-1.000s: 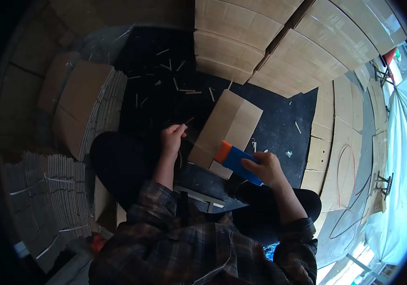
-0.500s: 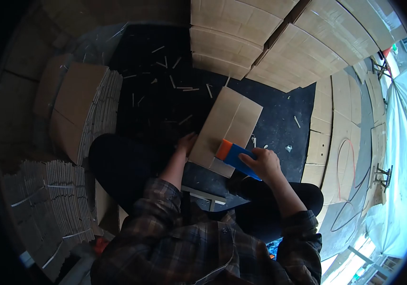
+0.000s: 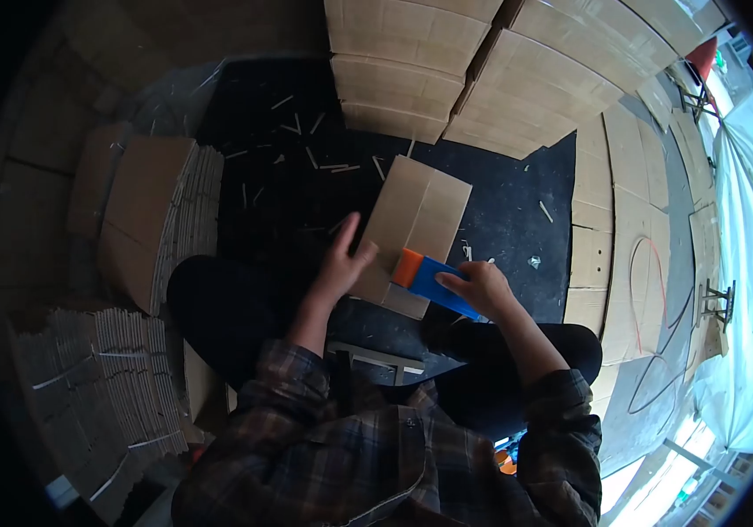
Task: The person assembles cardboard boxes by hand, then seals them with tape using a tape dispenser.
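Note:
A closed cardboard box [image 3: 420,206] sits at a slant in front of my legs, with a seam running along its upper face. My right hand [image 3: 479,290] is wrapped round a flat blue tool with an orange end [image 3: 445,287]; its exact kind is unclear. The orange end lies over the lower part of the box's top. At the box's left edge, my left hand [image 3: 341,263] has its fingers spread, thumb toward the cardboard, and holds nothing.
Stacked large cartons [image 3: 394,83] stand beyond the box. Bundles of flattened cardboard [image 3: 122,378] are at my left, with another stack [image 3: 152,211] farther up. Thin offcut strips [image 3: 339,168] litter the dark floor. A cable [image 3: 636,307] lies on cardboard sheets at right.
My left hand has come up from the box's lower left side and its fingers have opened. My right hand keeps the blue tool at the box. The view has shifted slightly.

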Demonstrator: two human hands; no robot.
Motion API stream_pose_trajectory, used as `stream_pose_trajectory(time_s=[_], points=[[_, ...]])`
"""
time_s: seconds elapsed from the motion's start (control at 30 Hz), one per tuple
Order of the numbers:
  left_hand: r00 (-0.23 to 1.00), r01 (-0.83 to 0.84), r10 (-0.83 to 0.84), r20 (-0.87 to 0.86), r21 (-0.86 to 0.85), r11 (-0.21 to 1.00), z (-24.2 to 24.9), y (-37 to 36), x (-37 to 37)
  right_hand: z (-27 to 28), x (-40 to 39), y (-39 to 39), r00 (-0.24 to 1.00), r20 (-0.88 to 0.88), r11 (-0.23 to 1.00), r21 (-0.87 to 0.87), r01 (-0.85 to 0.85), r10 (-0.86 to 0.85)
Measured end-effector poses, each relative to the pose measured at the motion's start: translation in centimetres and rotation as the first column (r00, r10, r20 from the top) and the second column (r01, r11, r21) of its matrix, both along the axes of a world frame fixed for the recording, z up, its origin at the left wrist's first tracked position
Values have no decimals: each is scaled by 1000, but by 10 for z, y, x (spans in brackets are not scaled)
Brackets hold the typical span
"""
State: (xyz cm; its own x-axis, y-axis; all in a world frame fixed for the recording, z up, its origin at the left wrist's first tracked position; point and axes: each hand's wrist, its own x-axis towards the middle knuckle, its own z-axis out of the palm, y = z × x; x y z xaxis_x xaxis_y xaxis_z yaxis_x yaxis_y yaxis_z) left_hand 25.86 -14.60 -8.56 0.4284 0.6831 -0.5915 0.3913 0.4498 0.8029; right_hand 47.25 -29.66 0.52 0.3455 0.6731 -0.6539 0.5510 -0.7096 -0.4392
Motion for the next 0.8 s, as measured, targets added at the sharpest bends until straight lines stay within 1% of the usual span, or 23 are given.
stream_pose_trajectory(time_s=[0.03,0.07,0.2,0.27,0.3,0.37,0.4,0.47,0.53,0.6,0.63,0.7,0.77,0.8], points=[[948,317,-307,-87,379,870,8,-4,-1,-2,1,-2,1000,-19,1000,11,2,-2],[804,561,-525,-281,652,510,17,-6,1,-3,3,-3,999,-38,1000,26,5,-4],[798,569,-536,-274,637,520,2,-15,9,-7,6,-8,999,-33,998,59,8,-6],[818,545,-507,-271,647,534,0,-14,8,-11,6,-10,1000,10,996,91,-10,9],[815,551,-509,-277,643,532,1,-13,9,-8,7,-9,1000,3,996,92,-7,7],[809,567,-504,-303,631,530,4,-14,10,3,12,-14,992,-110,988,132,81,-66],[806,570,-506,-307,631,525,4,-14,11,9,12,-17,991,-113,987,135,85,-70],[800,582,-504,-327,628,516,4,-13,11,24,11,-26,999,17,981,192,29,-33],[796,583,-515,-318,630,512,3,-11,10,40,25,-45,999,5,980,195,30,-32],[793,583,-527,-306,633,509,3,-11,10,43,47,-70,1000,-6,984,178,30,-30],[793,586,-524,-311,626,515,5,-11,10,42,59,-85,999,-10,987,160,36,-34],[789,593,-527,-315,615,520,5,-12,11,23,70,-102,997,-33,988,138,73,-69],[797,573,-538,-274,625,530,4,-11,11,6,69,-106,994,112,997,81,-1,-8],[791,580,-543,-280,624,523,5,-10,11,1,67,-102,994,108,996,85,7,-16]])
